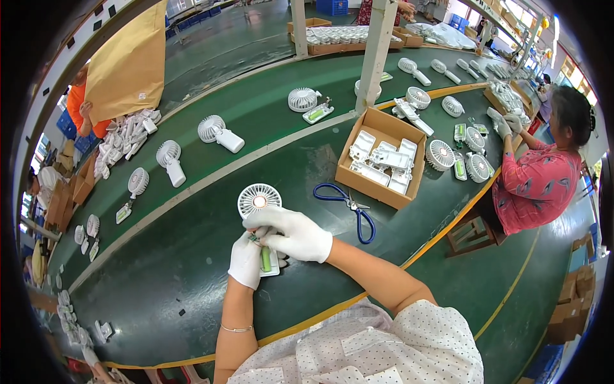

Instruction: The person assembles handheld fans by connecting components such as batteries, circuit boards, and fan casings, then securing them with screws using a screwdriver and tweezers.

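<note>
In front of me on the green table lies a white handheld fan (259, 200), its round grille pointing away from me. Its handle is opened, and a green battery (266, 258) shows inside. My left hand (245, 261), in a white glove, is closed on the handle's left side. My right hand (297, 235), also gloved, reaches over the fan's neck with bent fingers pressed together. Between the fingertips of both hands a bit of green circuit board (253, 237) shows; the exact grip is partly hidden. Blue-handled cutters (352, 206) lie to the right, apart from my hands.
A cardboard box (409, 192) of white handle shells stands right of the cutters. Beyond a pale rail, a green conveyor belt (256, 105) carries several fans. A white post (375, 57) rises behind the box. At right a co-worker (534, 173) sits near more fans (440, 155).
</note>
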`<state>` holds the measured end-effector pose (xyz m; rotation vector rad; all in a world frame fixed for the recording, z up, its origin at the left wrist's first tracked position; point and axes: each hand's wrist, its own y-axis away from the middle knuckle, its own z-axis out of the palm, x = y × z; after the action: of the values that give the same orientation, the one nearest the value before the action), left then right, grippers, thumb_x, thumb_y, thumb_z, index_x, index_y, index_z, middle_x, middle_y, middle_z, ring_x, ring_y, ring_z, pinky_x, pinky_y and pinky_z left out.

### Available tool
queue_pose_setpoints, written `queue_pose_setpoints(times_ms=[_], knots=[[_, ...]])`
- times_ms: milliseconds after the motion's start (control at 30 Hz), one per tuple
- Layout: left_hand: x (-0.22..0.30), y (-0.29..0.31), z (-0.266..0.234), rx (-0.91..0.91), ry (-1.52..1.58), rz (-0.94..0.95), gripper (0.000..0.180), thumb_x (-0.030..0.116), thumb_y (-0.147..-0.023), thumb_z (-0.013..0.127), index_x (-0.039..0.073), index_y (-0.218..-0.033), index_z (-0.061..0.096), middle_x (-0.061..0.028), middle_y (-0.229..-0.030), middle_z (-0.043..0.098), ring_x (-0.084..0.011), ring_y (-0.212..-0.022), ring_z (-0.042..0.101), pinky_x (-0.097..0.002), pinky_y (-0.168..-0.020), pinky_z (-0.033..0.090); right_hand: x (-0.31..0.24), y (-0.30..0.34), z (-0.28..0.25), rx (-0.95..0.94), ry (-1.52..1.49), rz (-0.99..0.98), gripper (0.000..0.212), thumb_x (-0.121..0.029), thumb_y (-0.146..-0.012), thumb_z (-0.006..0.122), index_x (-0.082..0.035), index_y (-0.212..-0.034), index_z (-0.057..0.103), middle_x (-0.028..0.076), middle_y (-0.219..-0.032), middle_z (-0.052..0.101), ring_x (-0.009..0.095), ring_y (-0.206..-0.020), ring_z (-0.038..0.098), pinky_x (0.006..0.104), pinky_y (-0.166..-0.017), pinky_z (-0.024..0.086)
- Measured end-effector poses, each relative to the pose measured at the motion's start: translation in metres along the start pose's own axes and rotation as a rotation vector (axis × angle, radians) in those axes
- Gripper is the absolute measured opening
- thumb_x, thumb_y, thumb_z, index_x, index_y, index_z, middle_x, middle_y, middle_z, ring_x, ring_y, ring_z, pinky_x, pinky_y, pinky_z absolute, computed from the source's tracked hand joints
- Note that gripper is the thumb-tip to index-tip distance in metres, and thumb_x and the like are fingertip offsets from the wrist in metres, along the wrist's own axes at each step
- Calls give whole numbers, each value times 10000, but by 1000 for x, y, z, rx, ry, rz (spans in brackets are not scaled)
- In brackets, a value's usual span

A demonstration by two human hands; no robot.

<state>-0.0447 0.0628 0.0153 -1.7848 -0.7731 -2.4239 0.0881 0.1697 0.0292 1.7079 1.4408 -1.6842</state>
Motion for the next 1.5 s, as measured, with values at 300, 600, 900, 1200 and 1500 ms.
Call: queue_pose_setpoints(times_ms=[300,600,900,1200,1500], knots=[[-1,1,-5,-18,-39,-20,294,154,-977,439,-61,-1144,549,-179,-883,664,-277,-664,702,-389,-563,633,9,-2,4,112,423,-194,269,-64,-815,664,-112,-1079,690,113,-1041,611,329,-1002,597,407,-888,491],[4,4,-1,-7,-17,-64,259,76,-967,449,-58,-1165,548,-177,-881,659,-273,-674,700,-386,-557,623,11,0,2,-44,457,-121,195,-94,-841,632,-109,-1021,707,108,-999,639,298,-965,640,395,-856,526],[0,2,-5,-11,-24,-38,284,44,-957,413,-72,-1186,534,-199,-907,662,-296,-683,704,-391,-584,634,11,3,8,113,535,-188,237,-80,-788,676,-144,-1014,700,69,-966,640,282,-919,648,384,-791,533],[-7,-6,-11,-86,263,-43,348,242,-1031,423,-53,-1154,561,-196,-872,680,-284,-676,710,-389,-583,634,16,3,15,242,236,-22,219,-62,-859,651,-108,-1068,692,99,-1001,688,284,-902,680,352,-806,550],[-6,-6,-7,12,242,-41,380,320,-1044,437,-7,-1191,562,-155,-906,677,-271,-669,703,-396,-557,626,26,3,15,224,290,-15,189,-87,-880,610,-91,-1059,669,141,-1014,674,333,-918,666,399,-824,540]])
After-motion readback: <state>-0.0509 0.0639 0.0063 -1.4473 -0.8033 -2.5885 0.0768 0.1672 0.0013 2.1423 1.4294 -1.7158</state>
